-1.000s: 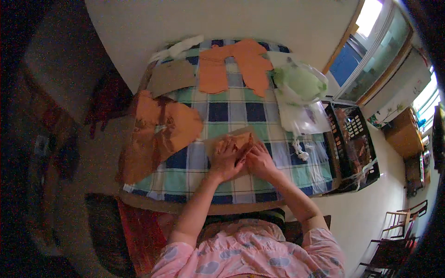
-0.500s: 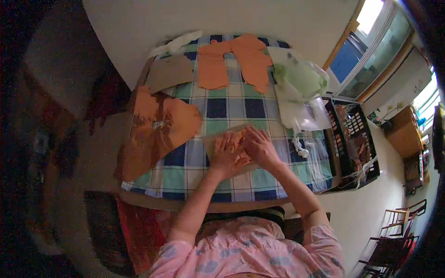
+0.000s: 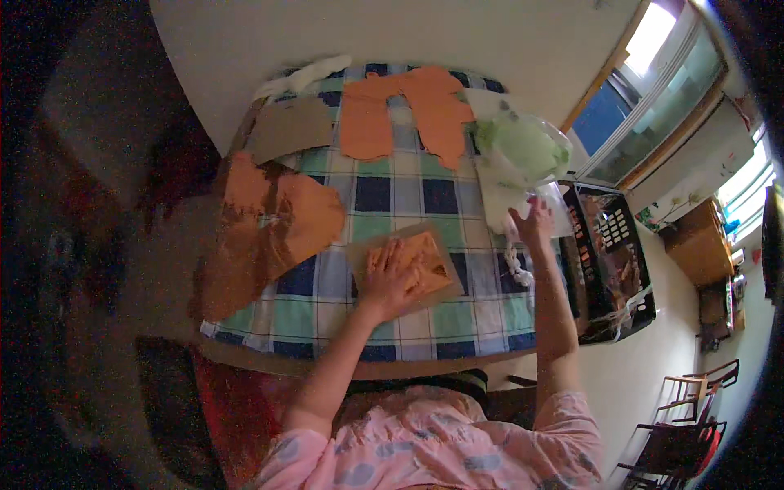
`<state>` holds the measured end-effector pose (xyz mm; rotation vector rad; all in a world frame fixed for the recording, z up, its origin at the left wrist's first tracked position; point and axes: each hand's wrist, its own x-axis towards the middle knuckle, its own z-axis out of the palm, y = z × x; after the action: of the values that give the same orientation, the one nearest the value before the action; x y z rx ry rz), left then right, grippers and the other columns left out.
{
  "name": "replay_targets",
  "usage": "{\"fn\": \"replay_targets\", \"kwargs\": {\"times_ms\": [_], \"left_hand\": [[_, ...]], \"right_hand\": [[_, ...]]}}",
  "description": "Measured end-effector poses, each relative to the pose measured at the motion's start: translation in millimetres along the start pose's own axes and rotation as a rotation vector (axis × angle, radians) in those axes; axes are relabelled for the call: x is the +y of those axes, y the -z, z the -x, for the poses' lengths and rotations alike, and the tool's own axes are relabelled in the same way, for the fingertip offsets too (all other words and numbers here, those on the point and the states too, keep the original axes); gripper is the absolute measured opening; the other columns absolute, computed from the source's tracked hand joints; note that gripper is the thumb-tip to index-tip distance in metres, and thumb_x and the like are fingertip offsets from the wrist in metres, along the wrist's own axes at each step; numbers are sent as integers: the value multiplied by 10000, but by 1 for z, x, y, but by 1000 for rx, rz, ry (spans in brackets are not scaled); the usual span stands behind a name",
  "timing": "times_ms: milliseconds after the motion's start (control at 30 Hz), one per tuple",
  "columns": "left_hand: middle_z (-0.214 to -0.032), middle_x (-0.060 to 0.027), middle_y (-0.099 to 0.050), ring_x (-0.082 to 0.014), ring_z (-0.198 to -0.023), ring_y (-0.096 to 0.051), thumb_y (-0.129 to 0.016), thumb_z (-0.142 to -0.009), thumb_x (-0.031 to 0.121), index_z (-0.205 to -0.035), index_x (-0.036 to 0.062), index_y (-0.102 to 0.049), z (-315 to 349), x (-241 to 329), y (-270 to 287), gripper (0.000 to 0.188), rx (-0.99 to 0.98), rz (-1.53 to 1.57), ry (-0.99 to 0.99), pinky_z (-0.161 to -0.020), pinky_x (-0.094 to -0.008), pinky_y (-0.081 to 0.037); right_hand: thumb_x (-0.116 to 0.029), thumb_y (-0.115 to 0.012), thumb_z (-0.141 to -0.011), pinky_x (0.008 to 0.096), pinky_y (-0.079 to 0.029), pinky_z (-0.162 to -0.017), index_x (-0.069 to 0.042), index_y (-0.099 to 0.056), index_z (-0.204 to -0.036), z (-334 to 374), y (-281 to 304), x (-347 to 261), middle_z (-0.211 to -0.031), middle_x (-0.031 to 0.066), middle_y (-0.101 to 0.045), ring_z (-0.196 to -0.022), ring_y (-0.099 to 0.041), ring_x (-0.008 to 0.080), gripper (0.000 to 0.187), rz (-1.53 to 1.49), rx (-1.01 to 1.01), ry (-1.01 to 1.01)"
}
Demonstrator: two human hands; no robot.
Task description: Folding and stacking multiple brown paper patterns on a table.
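With fingers spread, my left hand [image 3: 392,279] lies flat on a folded orange packet [image 3: 431,260], which has a shiny, creased surface. Beneath the packet is a larger, pale brownish sheet or clear sleeve [image 3: 361,249]; which of the two, I cannot tell. My right hand [image 3: 535,224] reaches out to the right, its fingers apart and nothing visible in them. It is over the edge of a clear plastic bag [image 3: 557,208]; whether it touches the plastic cannot be made out. Beyond it rests a clear bag with green contents [image 3: 523,147].
A checked cloth [image 3: 371,196] covers the table. Orange cut-out sheets [image 3: 441,114] lie at the back, a glossy orange piece [image 3: 306,208] at the left, and a grey-brown sheet [image 3: 290,129] behind it. Twisted white plastic [image 3: 516,268] is at the right, beside a black crate [image 3: 608,245].
My right hand has left the orange packet and moved right to the plastic bags. My left hand stays on the packet, now more exposed. The whole view has shifted slightly.
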<state>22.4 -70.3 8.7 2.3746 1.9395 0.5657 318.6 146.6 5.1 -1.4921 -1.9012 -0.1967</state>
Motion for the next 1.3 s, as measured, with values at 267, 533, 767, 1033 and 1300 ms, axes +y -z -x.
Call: {"fn": "replay_targets", "kwargs": {"times_ms": [267, 533, 767, 1033, 1300], "left_hand": [[-1481, -195, -251, -359, -1393, -195, -495, -865, 515, -1395, 223, -404, -12, 6, -13, 612, 34, -38, -63, -1091, -591, -132], [-1478, -189, -257, -354, -1391, -199, -505, -867, 496, -1392, 225, -403, 0, -5, -13, 600, 35, -42, -21, -1098, -590, -106], [-1492, -195, -211, -361, -1391, -179, -512, -850, 516, -1422, 218, -361, -15, 5, -18, 663, -131, 119, 83, -1077, -626, -99], [-1505, -178, -191, -368, -1399, -140, -502, -855, 510, -1414, 206, -372, -1, 0, -26, 649, 50, 73, -17, -1081, -615, -91], [-1511, -169, -184, -367, -1402, -134, -518, -848, 478, -1360, 213, -451, -12, -1, -19, 581, 90, 82, -43, -1081, -612, -105]], "right_hand": [[-234, -601, -832, 444, -461, -701, -47, -556, -945, 3, -69, 143, -892, 160, -604, -824, -580, 349, 223, 101, -82, 68], [10, -616, -790, 314, -476, -720, 0, -623, -864, -16, 60, -102, -819, 108, -618, -779, -609, 241, 74, -446, 100, 267], [-205, -574, -810, 488, -375, -935, -146, -650, -1044, 11, -79, -143, -1113, 92, -609, -1064, -532, 287, 254, -389, -285, 526], [-28, -566, -736, 417, -465, -752, -46, -610, -877, 54, -48, -117, -914, 159, -593, -884, -568, 365, 148, -355, -397, -64], [-142, -624, -772, 434, -476, -757, -45, -622, -893, 62, -25, -131, -933, 178, -591, -884, -580, 381, 155, -538, -380, -7]]}}
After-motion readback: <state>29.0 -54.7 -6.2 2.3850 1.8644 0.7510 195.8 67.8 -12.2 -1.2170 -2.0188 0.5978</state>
